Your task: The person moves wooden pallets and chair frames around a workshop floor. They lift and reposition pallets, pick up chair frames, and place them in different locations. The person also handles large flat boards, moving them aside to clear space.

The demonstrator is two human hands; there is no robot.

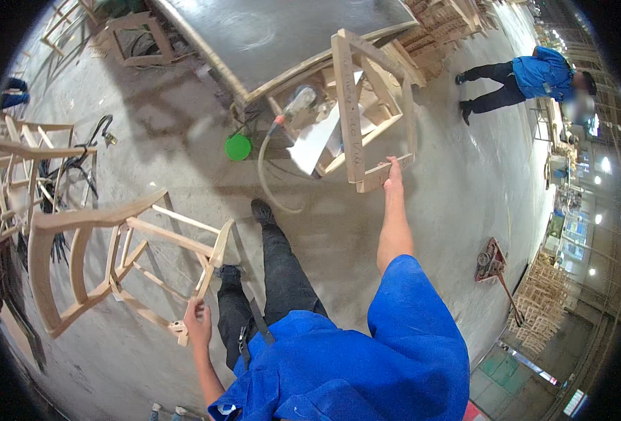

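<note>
My left hand point(198, 321) grips a leg end of an unfinished wooden chair frame point(107, 252) that lies tilted at my left, its curved back toward the picture's left. My right hand point(394, 174) is stretched forward and holds the lower rail of a second bare wooden chair frame point(366, 105), which leans against the edge of a large grey worktable point(282, 28). My dark trousers and shoes show between the two frames on the concrete floor.
More wooden chair frames point(22, 168) stand stacked at the far left. A green round lid point(238, 146) and a pale hose point(268, 175) lie under the table. A person in blue point(535, 77) bends at the right. A red pallet jack point(493, 263) and stacked wood point(542, 302) stand lower right.
</note>
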